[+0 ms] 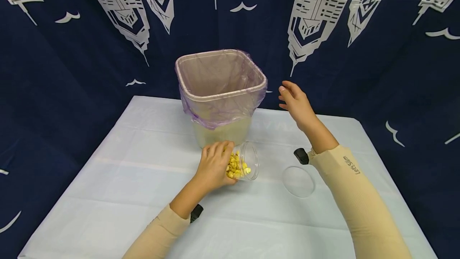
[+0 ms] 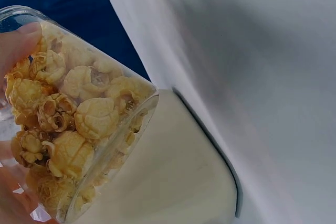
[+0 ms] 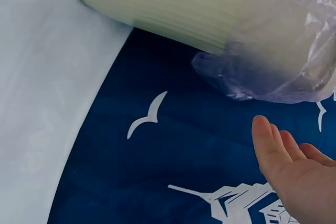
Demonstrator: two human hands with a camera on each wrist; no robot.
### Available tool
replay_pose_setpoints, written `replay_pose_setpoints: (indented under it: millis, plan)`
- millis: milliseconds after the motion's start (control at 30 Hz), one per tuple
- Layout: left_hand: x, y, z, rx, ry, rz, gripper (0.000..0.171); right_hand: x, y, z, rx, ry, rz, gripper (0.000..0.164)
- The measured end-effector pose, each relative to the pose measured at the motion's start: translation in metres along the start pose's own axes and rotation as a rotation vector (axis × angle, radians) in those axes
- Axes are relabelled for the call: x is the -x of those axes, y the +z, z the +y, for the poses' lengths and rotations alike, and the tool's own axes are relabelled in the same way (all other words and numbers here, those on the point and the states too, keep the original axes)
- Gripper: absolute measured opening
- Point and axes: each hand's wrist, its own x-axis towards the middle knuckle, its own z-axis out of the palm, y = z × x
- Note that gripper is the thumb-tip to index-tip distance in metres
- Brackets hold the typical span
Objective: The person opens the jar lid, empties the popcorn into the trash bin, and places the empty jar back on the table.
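Note:
My left hand point(image 1: 215, 165) grips a clear jar point(image 1: 250, 159) tilted on its side, its open mouth turned to the right. Yellow popcorn point(image 1: 235, 165) fills much of it, and the left wrist view shows the popcorn point(image 2: 68, 114) through the jar wall with fingers round it. Behind the jar stands a bin point(image 1: 223, 135) lined with a thin purple bag point(image 1: 223, 111). To the right of the bin my right hand point(image 1: 296, 101) is raised, holding nothing, fingers loosely bent and apart from the bag. The right wrist view has that hand point(image 3: 299, 171) beside the bag point(image 3: 273, 72).
A clear round lid point(image 1: 298, 182) lies on the white-covered table point(image 1: 125, 183), right of the jar. Dark blue cloth point(image 1: 223, 23) printed with white buildings and birds hangs behind the table's back edge and at the sides.

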Motion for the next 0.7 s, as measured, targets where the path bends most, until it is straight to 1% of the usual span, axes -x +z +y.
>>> replay_pose_setpoints:
  millis: [167, 333, 500, 700]
  plan:
    - [-0.002, 0.001, 0.001, 0.004, -0.002, -0.003, 0.102, -0.021, 0.008, -0.013, -0.057, 0.040, -0.009, 0.056]
    - [-0.001, 0.001, 0.002, 0.004, -0.003, -0.004, 0.100, -0.036, 0.018, -0.020, -0.107, 0.074, -0.005, 0.050]
    - [0.000, 0.001, 0.003, 0.008, -0.007, -0.019, 0.102, -0.044, 0.027, -0.022, -0.172, 0.119, -0.014, 0.044]
    - [0.000, 0.002, 0.004, 0.005, -0.015, -0.025, 0.102, -0.045, 0.032, -0.020, -0.262, 0.161, -0.034, 0.041]
